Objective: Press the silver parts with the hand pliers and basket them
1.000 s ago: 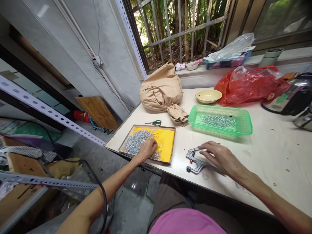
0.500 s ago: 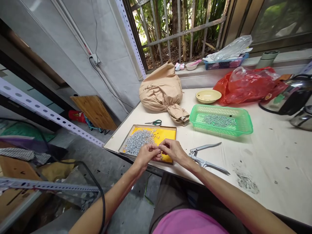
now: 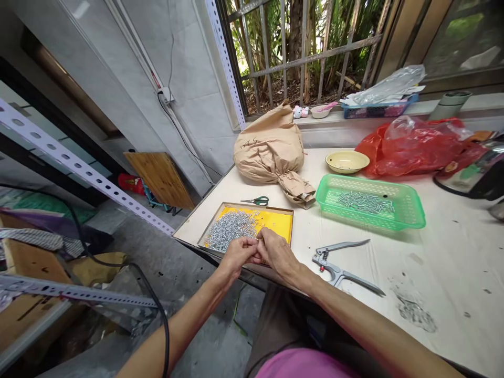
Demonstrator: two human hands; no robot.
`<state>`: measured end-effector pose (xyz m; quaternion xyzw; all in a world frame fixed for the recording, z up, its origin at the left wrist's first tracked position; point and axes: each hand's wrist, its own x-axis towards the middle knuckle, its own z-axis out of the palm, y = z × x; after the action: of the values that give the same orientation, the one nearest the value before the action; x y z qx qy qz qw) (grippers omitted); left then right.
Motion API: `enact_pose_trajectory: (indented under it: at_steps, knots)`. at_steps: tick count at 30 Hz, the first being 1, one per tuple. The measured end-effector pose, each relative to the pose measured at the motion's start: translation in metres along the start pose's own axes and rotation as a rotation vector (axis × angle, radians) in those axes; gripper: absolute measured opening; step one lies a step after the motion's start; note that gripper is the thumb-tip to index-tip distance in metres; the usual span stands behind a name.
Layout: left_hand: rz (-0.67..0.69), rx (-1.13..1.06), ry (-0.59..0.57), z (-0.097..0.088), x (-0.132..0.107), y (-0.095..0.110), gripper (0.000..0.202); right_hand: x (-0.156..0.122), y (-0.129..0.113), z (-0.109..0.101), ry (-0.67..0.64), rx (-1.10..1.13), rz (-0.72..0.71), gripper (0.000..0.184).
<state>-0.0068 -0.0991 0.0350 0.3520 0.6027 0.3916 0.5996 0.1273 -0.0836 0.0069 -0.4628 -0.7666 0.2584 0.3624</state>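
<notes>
- Silvery pin-like metal pieces (image 3: 231, 231) are what we're looking at: loose pile in the yellow-lined cardboard tray (image 3: 280, 223), about 10 o'clock from where the hands meet (12 = straight up the frame).
- Big change for us: a second ago the right hand (image 3: 279, 256) was over at the grey hand pliers (image 3: 343, 274); half a second ago it had come across to join the left hand (image 3: 239, 255), and they're still together now.
- Both hands have their fingertips bunched and meeting over the tray's near edge. Can't tell if a piece is pinched in there, the fingers hide it.
- Pliers are just lying on the table (image 3: 452, 273) at roughly 3 o'clock, handles spread, nobody touching them.
- So we'd read the work in hand as two-handed fingertip stuff right now, no tool involved.
- Green plastic basket (image 3: 417, 223) with similar pieces (image 3: 365, 202) sits between 2 and 3 o'clock, well apart from both hands.
- Scissors (image 3: 260, 201) at 12, just beyond the tray.
</notes>
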Motion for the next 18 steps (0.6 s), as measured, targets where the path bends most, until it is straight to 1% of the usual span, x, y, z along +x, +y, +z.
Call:
enact_pose_trajectory:
  at_steps: [3,6,9,11,13,15,16,18]
  knots:
    - [-0.115,-0.096,-0.085,-0.003,0.003,0.002,0.021,0.0,0.007,0.003,0.047,0.063,-0.018,0.011]
    - [-0.161,-0.149,-0.078,-0.003,0.004,0.004,0.015,0.001,0.014,0.005,0.06,0.097,-0.029,0.009]
    - [-0.118,-0.139,-0.053,0.0,0.005,0.004,0.014,0.005,0.02,0.002,0.05,0.134,-0.054,0.008]
    - [-0.067,-0.125,-0.013,0.001,0.006,0.005,0.017,0.01,0.024,-0.002,0.037,0.106,-0.082,0.01]
    - [-0.005,-0.098,0.046,0.002,0.007,0.005,0.019,0.014,0.032,-0.008,-0.045,0.011,-0.096,0.011]
    - [0.055,-0.049,0.087,0.003,0.01,0.004,0.02,0.015,0.041,-0.015,-0.144,-0.072,-0.084,0.013]
    - [0.081,-0.02,0.101,0.004,0.012,0.004,0.02,0.015,0.045,-0.018,-0.174,-0.088,-0.07,0.014]
    - [0.119,0.037,0.131,0.006,0.015,0.003,0.022,0.011,0.053,-0.025,-0.16,-0.085,-0.046,0.015]
